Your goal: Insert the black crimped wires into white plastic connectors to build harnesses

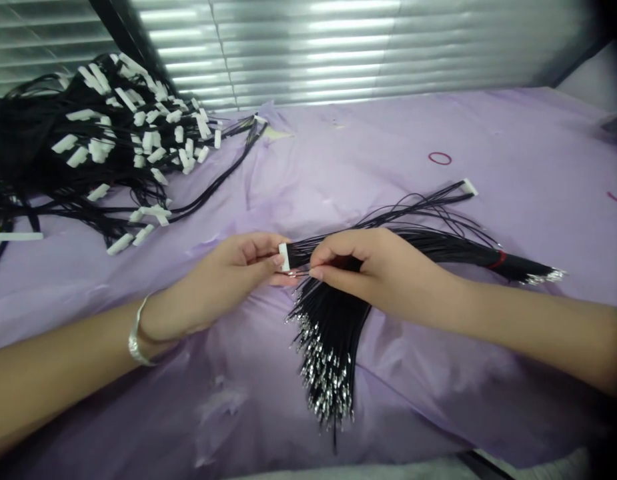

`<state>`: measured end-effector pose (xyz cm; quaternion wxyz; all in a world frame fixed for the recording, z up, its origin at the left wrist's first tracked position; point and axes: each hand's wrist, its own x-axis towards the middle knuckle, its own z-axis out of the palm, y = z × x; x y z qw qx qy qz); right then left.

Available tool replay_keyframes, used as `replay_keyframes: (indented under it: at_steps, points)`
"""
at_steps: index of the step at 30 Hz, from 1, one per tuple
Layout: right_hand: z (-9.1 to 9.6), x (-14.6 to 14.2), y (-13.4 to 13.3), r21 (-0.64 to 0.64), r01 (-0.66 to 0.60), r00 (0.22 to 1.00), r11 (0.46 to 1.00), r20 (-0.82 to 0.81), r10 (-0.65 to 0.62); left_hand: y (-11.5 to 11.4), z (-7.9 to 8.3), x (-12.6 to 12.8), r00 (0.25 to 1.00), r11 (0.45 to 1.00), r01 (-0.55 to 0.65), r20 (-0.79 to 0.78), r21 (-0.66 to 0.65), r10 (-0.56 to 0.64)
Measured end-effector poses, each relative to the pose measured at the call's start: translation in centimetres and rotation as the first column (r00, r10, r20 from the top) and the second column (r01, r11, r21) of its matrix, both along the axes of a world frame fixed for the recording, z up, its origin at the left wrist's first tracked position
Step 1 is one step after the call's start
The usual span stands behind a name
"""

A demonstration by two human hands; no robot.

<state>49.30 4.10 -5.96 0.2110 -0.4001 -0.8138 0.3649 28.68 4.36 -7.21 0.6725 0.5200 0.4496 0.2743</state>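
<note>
Between the thumb and fingers of my left hand [238, 273] is a white connector housing [285, 257] with several black wires running out of it to the right. My right hand [373, 267] pinches a single black wire [303, 274] just behind its metal terminal, close beside the housing's lower edge. Whether the terminal touches the housing I cannot tell. Below and behind my right hand lies a bundle of black wires [338, 313], its silvery crimped ends fanned toward me. The bundle's other end [525, 268] is tied with a red band [498, 259].
A big heap of black cables with white connectors [148, 140] fills the back left. Another white connector [469, 187] lies at the far end of the held wires. A red rubber band [439, 159] rests on the purple table cover [538, 147], before window blinds [308, 53].
</note>
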Motion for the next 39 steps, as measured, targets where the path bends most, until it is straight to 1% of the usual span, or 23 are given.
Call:
replay_keyframes:
  at_steps: [1, 3, 6, 8, 13, 16, 22, 28, 34, 39]
  points:
    - [-0.1, 0.0, 0.1, 0.016, 0.006, 1.0, 1.0, 0.006, -0.006, 0.0, 0.0, 0.0, 1.0, 1.0, -0.003, -0.003, -0.002, 0.003]
    - [-0.3, -0.1, 0.4, 0.108, 0.027, 0.998, 0.994, 0.047, -0.033, 0.0, 0.0, -0.1, 1.0, 1.0, -0.003, -0.004, -0.012, 0.003]
    - [-0.6, -0.2, 0.8, 0.297, 0.031, 0.99, 0.954, 0.121, -0.07, 0.1, 0.0, -0.1, 1.0, 1.0, 0.004, 0.009, -0.023, -0.003]
    - [-0.7, -0.3, 1.1, 0.352, 0.027, 0.983, 0.936, 0.162, -0.09, 0.2, 0.0, -0.2, 1.0, 0.999, 0.014, 0.017, -0.03, -0.014]
    - [-0.8, -1.0, 1.1, 0.308, 0.041, 0.942, 0.95, 0.305, -0.14, 0.1, -0.1, -0.1, 1.0, 0.999, 0.013, 0.025, -0.029, -0.012]
    - [-0.9, -1.4, 0.9, 0.317, 0.024, 0.934, 0.948, 0.331, -0.134, 0.1, -0.1, -0.1, 0.999, 1.0, 0.02, 0.026, -0.018, -0.019]
    - [-1.3, -1.5, 0.7, 0.365, 0.052, 0.944, 0.93, 0.286, -0.165, 0.1, -0.3, -0.2, 1.0, 1.0, 0.013, 0.012, -0.009, -0.012]
    - [-1.3, -1.4, 0.8, 0.342, 0.067, 0.955, 0.937, 0.249, -0.159, 0.2, -0.3, -0.4, 0.999, 0.999, 0.033, 0.038, -0.027, -0.032]
    - [-1.4, -1.2, 0.8, 0.342, 0.061, 0.974, 0.938, 0.183, -0.13, 0.1, -0.3, -0.4, 0.999, 0.999, 0.013, 0.048, -0.039, -0.011]
    - [-1.8, -1.1, 0.9, 0.352, 0.058, 0.977, 0.934, 0.173, -0.126, 0.2, -0.3, -0.4, 0.997, 0.998, 0.036, 0.077, -0.048, -0.032]
